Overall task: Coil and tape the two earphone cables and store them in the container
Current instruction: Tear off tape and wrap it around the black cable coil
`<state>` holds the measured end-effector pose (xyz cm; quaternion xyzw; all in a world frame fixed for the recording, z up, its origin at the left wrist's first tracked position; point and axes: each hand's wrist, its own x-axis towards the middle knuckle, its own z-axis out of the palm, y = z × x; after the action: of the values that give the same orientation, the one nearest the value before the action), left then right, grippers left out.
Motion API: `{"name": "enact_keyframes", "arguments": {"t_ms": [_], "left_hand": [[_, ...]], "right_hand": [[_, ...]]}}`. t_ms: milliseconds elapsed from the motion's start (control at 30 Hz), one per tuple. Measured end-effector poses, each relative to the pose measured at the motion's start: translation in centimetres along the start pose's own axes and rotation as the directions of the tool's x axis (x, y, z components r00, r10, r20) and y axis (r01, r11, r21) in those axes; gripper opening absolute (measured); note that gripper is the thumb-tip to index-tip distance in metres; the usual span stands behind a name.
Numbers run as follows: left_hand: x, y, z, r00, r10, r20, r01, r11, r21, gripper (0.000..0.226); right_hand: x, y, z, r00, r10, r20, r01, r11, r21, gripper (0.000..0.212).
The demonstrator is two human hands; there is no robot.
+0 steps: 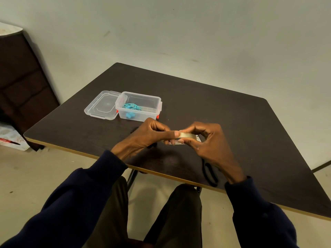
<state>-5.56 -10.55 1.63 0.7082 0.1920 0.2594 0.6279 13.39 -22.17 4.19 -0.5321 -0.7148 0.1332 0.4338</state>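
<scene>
A roll of clear tape (186, 136) is held above the dark table between both hands. My right hand (206, 142) grips the roll with thumb and curled fingers. My left hand (148, 135) pinches at the roll's left edge with thumb and fingertips. The clear plastic container (141, 106) stands open at the back left of the table, with the coiled blue earphone cable (131, 106) inside. A coiled black earphone cable (210, 173) lies on the table near the front edge, partly hidden under my right wrist.
The container's clear lid (101, 105) lies flat just left of the container. The dark table (232, 122) ends close to my knees. A dark cabinet (21, 77) stands at the left, with a box (10, 138) on the floor beside it.
</scene>
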Motion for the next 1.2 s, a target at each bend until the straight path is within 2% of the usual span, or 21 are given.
{"name": "enact_keyframes", "arguments": {"t_ms": [133, 233, 333, 633, 833, 1033, 1200], "left_hand": [[-0.3, -0.1, 0.5, 1.0, 0.021, 0.007, -0.021, 1.0, -0.021, 0.026], [-0.6, -0.6, 0.4, 1.0, -0.013, 0.019, 0.016, 0.986, -0.165, 0.032], [-0.9, -0.5, 0.2, 0.997, -0.058, 0.048, 0.068, 0.964, -0.258, 0.022], [-1.5, -0.4, 0.1, 0.989, -0.114, 0.092, 0.136, 0.947, -0.29, 0.019], [-1.5, -0.1, 0.7, 0.991, -0.119, 0.054, 0.13, 0.925, -0.357, 0.018], [-1.2, 0.1, 1.3, 0.995, -0.097, -0.01, 0.089, 0.942, -0.323, 0.015], [-1.2, -0.1, 1.3, 0.993, -0.117, 0.007, 0.112, 0.926, -0.361, 0.016]], "right_hand": [[-0.1, 0.1, 0.2, 1.0, 0.006, 0.024, -0.006, 1.0, 0.001, 0.026], [-0.5, 0.4, 0.4, 1.0, 0.03, -0.005, -0.03, 0.997, 0.065, 0.025], [-0.9, 0.6, 0.3, 0.996, 0.083, -0.04, -0.077, 0.987, 0.139, 0.019], [-1.4, 1.0, 0.0, 0.995, 0.075, -0.062, -0.067, 0.991, 0.119, 0.022], [-1.4, 0.9, -0.1, 0.996, 0.036, -0.078, -0.029, 0.996, 0.085, 0.022], [-1.4, 0.9, -0.2, 0.995, -0.009, -0.095, 0.01, 1.0, 0.017, 0.023], [-1.5, 1.1, -0.4, 0.996, -0.016, -0.092, 0.017, 1.0, 0.0, 0.024]]}}
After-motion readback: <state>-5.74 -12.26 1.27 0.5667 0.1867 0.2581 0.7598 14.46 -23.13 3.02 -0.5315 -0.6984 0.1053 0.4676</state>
